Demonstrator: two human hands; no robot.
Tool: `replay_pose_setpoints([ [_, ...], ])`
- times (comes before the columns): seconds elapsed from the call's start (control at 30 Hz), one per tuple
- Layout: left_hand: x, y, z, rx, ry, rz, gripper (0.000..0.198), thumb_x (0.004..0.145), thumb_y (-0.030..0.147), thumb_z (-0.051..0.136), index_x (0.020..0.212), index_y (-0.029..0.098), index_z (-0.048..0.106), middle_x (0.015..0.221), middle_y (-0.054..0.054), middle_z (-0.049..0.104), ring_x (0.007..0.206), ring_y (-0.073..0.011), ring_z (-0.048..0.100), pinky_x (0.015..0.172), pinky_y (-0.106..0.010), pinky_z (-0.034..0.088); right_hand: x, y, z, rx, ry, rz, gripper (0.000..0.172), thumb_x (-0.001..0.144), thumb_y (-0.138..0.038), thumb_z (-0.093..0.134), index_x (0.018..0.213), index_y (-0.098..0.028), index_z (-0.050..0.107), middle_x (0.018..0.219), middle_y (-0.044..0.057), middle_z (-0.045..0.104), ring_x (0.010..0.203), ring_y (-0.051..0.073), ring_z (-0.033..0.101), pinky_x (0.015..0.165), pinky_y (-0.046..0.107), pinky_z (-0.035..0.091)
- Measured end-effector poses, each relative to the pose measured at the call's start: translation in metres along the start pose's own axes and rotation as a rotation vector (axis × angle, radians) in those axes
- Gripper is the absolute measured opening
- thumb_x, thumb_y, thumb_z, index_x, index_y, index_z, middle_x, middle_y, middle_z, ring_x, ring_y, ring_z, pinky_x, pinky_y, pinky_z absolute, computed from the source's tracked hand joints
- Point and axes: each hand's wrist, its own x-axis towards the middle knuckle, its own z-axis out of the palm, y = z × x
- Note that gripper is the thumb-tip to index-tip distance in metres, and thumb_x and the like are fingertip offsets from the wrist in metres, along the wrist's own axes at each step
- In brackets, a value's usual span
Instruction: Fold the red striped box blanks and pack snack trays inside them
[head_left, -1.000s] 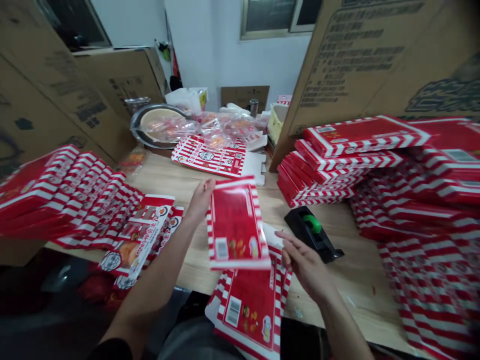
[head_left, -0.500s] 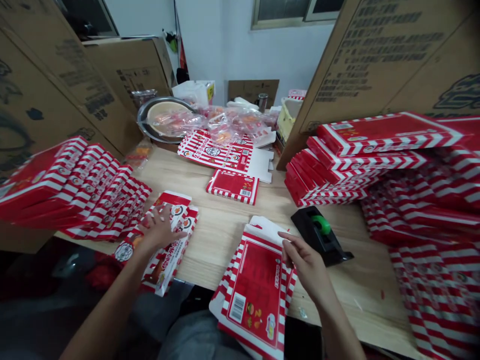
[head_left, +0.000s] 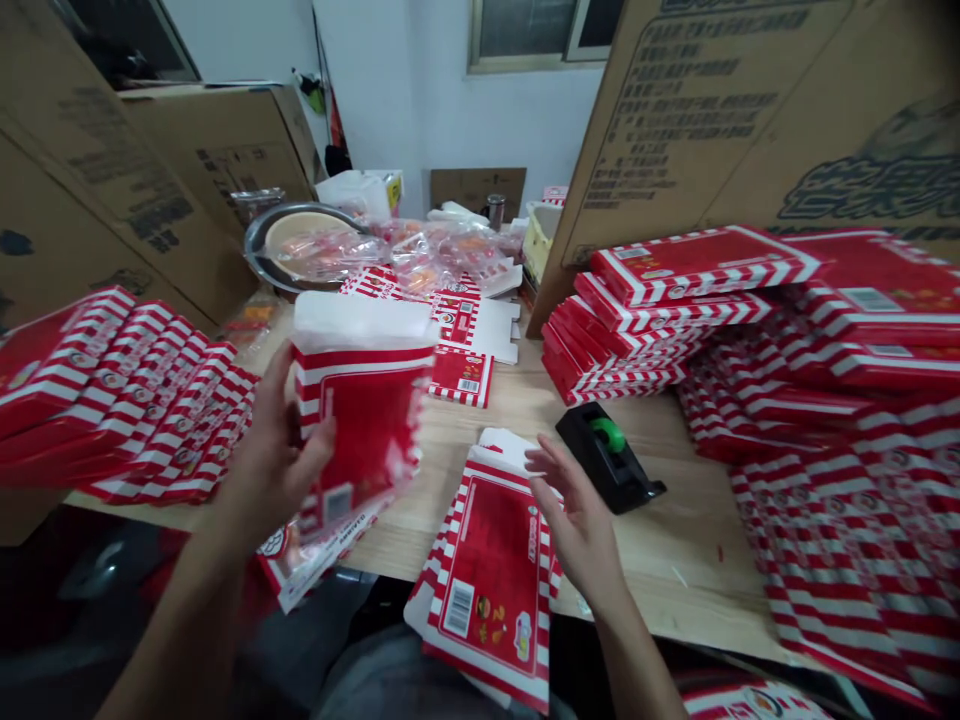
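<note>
A: Anything in the hands right now?

B: Yep, red-and-white striped carton [head_left: 367, 420] in the left hand [head_left: 275, 460], raised over the left part of the desk [head_left: 690, 520], white flap at the top end. Thumb on the front panel, fingers around the left edge. Right hand [head_left: 574, 510] with nothing in the grip, fingers loosely spread, just beside the upper right corner of the carton pile [head_left: 487, 560] at the near edge. Touching or not? Can't tell.

A: Tips for doing this bit well?

B: Keep a light pinch close to the edge, probably thin card and easy to dent. Steady the free side with the right hand before fiddling with the flap. Mind the tape dispenser [head_left: 607, 455] too, pretty close to that wrist.

A: And counts?

B: One carton in the left hand. At least two in the pile, edges fanned out. At least one flat carton [head_left: 322, 550] lower left, partly covered. One red box [head_left: 465, 375] mid-desk, half hidden. One dispenser, black with green inside. One metal basin [head_left: 255, 250]. Left box stack [head_left: 97, 400] and right box stacks [head_left: 810, 470]: too overlapped for an honest number. Same for the heaped plastic bags [head_left: 427, 255].
</note>
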Motion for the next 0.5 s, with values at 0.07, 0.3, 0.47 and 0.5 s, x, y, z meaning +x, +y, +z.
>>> replay_pose_setpoints([
  [0.07, -0.01, 0.003, 0.024, -0.113, -0.105, 0.056, 0.078, 0.078, 0.032, 0.051, 0.14, 0.03, 0.004, 0.125, -0.008, 0.051, 0.102, -0.0256, 0.056, 0.078, -0.035, 0.048, -0.004, -0.01, 0.007, 0.14, -0.059, -0.062, 0.055, 0.081, -0.038, 0.056, 0.132, -0.029, 0.036, 0.131, 0.008, 0.047, 0.111, 0.021, 0.052, 0.092, 0.038, 0.042],
  [0.3, -0.046, -0.025, 0.095, -0.346, -0.502, -0.158, 0.05, 0.085, 0.035, 0.043, 0.13, 0.034, 0.021, 0.12, -0.003, 0.055, 0.102, -0.0216, 0.055, 0.089, -0.035, 0.044, -0.026, -0.013, -0.001, 0.11, 0.119, 0.046, 0.032, 0.082, -0.037, 0.055, 0.111, -0.025, 0.053, 0.115, 0.006, 0.06, 0.105, 0.022, 0.055, 0.089, 0.034, 0.044],
  [0.47, -0.053, -0.038, 0.1, -0.13, -0.474, -0.115, 0.015, 0.086, 0.036, 0.042, 0.089, 0.024, 0.051, 0.083, 0.0, 0.057, 0.08, -0.0178, 0.055, 0.076, -0.032, 0.044, -0.041, 0.005, -0.01, -0.016, 0.113, 0.111, 0.021, 0.082, -0.04, 0.05, 0.075, -0.021, 0.056, 0.071, 0.002, 0.06, 0.069, 0.017, 0.056, 0.066, 0.028, 0.047],
  [0.5, -0.053, -0.038, 0.1, -0.103, -0.468, -0.099, 0.017, 0.086, 0.035, 0.041, 0.082, 0.022, 0.051, 0.079, 0.0, 0.055, 0.078, -0.0169, 0.054, 0.075, -0.031, 0.043, -0.041, 0.006, -0.01, -0.014, 0.108, 0.128, 0.024, 0.082, -0.041, 0.049, 0.069, -0.021, 0.053, 0.064, 0.0, 0.056, 0.062, 0.016, 0.053, 0.061, 0.027, 0.045],
])
